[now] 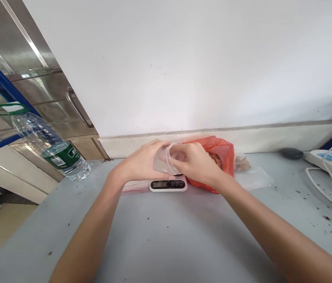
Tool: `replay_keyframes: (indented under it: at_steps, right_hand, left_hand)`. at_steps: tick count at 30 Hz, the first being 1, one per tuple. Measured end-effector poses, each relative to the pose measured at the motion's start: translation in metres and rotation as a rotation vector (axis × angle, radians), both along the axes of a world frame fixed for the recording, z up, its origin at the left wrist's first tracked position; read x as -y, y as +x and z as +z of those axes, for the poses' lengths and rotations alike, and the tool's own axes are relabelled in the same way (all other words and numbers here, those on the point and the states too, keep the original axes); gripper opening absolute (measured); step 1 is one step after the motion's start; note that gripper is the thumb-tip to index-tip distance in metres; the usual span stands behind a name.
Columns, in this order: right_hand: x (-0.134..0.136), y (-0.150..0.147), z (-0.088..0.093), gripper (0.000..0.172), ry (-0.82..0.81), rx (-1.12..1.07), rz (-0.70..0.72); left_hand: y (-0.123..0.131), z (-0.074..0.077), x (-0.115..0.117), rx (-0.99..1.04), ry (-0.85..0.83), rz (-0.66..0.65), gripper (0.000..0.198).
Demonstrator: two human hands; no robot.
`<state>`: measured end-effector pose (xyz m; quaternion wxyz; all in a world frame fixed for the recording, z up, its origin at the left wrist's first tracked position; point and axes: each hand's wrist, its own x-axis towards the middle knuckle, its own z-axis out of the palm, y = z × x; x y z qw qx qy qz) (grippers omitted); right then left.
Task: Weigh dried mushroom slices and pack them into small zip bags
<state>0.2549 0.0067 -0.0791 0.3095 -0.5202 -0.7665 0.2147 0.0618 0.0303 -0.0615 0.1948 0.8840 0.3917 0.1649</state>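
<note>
At mid-frame the left hand (146, 159) grasps a translucent container (162, 161), contents hidden. The right hand (195, 161) is at its mouth; I can't tell whether those fingers grip anything. The hands partly block a scale (168, 184) and red bag (227, 151). A power strip (327, 159) runs off the right edge; a bottle (58, 147) stands left.

The scale (168, 190) was white, its panel (167, 184) black; the bag (227, 157) was red, the surface (166, 236) grey with dark specks (326, 217).

On the table (142, 243), the scale (168, 185) sits between a bottle (50, 142), left, and a bag (227, 159), right.
</note>
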Motion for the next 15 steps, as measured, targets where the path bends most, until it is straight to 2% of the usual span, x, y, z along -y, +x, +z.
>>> replay_keyframes:
  at_steps: [2, 4, 7, 10, 12, 14, 15]
  right_hand:
    - [-0.001, 0.010, 0.006, 0.025, 0.027, -0.066, 0.082]
    - [-0.003, 0.023, 0.012, 0.026, 0.018, -0.058, 0.033]
    - [-0.008, 0.041, 0.018, 0.020, -0.095, 0.203, -0.161]
    - [-0.014, 0.052, 0.013, 0.012, -0.305, 0.520, -0.213]
    - [-0.018, 0.053, 0.006, 0.021, -0.398, 0.618, -0.185]
    - [-0.021, 0.051, 0.000, 0.036, -0.411, 0.643, -0.181]
    - [-0.022, 0.050, -0.002, 0.038, -0.405, 0.642, -0.184]
  left_hand:
    - [-0.003, 0.002, -0.001, -0.003, 0.019, 0.060, 0.072]
    - [-0.008, 0.006, -0.001, -0.024, 0.021, 0.131, 0.070]
    - [-0.016, 0.009, -0.002, -0.083, -0.016, 0.178, 0.071]
    - [-0.020, 0.009, -0.004, -0.140, -0.052, 0.195, 0.080]
    - [-0.019, 0.008, -0.005, -0.180, -0.061, 0.203, 0.088]
    - [-0.018, 0.007, -0.004, -0.210, -0.069, 0.189, 0.089]
    - [-0.017, 0.007, -0.004, -0.223, -0.077, 0.175, 0.088]
